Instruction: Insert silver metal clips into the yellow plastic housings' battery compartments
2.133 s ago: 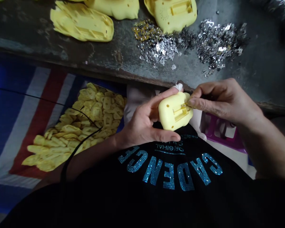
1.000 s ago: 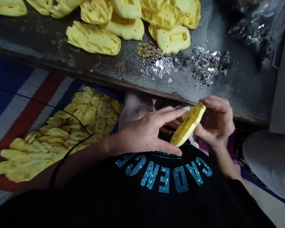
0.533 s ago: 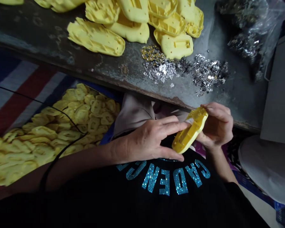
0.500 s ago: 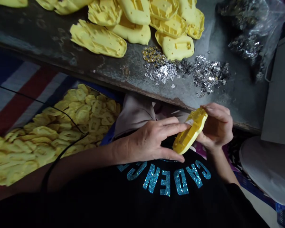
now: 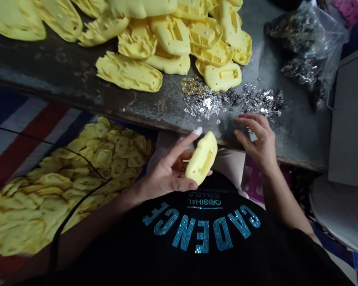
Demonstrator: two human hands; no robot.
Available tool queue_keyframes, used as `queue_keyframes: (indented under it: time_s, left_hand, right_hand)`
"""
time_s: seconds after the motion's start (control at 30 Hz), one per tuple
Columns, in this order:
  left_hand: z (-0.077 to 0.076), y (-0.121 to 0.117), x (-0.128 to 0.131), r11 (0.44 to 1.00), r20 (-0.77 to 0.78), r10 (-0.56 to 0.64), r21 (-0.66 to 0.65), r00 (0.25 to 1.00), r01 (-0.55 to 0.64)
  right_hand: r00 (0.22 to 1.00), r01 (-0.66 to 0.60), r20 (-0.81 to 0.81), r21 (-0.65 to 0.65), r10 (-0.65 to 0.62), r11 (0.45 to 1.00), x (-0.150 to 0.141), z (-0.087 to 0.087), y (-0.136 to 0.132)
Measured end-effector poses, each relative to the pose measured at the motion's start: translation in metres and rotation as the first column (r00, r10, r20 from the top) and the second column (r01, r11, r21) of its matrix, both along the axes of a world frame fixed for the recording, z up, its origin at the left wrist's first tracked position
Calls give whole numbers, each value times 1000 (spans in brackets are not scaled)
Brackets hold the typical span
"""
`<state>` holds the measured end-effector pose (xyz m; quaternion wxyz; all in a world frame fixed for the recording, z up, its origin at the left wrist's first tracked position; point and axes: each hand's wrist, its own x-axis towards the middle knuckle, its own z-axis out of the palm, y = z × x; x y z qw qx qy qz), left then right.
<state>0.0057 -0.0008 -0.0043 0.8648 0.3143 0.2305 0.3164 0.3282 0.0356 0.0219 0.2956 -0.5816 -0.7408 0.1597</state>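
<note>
My left hand [image 5: 170, 171] grips a small yellow plastic shell [image 5: 202, 158] between thumb and fingers, held just under the edge of the dark metal bench [image 5: 62, 75]. My right hand [image 5: 256, 139] has let go of the shell and reaches over the bench edge with its fingers spread, its fingertips close to a heap of small silver metal clips [image 5: 250, 101]. A smaller heap of gold-coloured clips [image 5: 189, 84] lies to the left of the silver ones.
A pile of yellow shells [image 5: 173, 35] covers the back of the bench. Many more yellow shells [image 5: 62, 178] lie on a striped sheet at lower left. A clear bag of metal parts [image 5: 304, 51] sits at right, beside a grey box [image 5: 350, 119].
My right hand released the yellow shell and moved up to the clip heap on the bench. My left hand now holds the shell alone, turned with its smooth side up.
</note>
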Motion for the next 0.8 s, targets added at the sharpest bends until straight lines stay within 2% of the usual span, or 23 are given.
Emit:
queue_keyframes:
  time_s: [0.1, 0.2, 0.3, 0.4, 0.57, 0.67, 0.8]
  left_hand:
    - [1, -1, -5, 998, 60, 60, -19, 996, -59]
    - [5, -2, -4, 996, 40, 85, -44, 996, -83]
    - [6, -1, -2, 995, 31, 91, -35, 995, -90]
    - [3, 1, -1, 997, 42, 74, -2, 996, -74]
    - [1, 4, 2, 997, -40, 70, 28, 997, -68]
    - [1, 6, 6, 997, -33, 75, 35, 997, -74]
    - [2, 6, 9, 994, -40, 104, 41, 994, -102]
  right_hand:
    - [931, 118, 338, 79, -138, 990, 6, -10, 33]
    - [869, 112, 481, 32, -113, 993, 2, -15, 51]
    - [879, 49, 474, 12, -49, 999, 0, -16, 43]
    - [918, 5, 395, 44, -22, 999, 6, -15, 18]
    - [942, 84, 318, 82, -106, 993, 18, -13, -13]
    - [942, 144, 297, 64, -157, 987, 13, -13, -8]
    - [918, 172, 353, 56, -180, 984, -1, -19, 15]
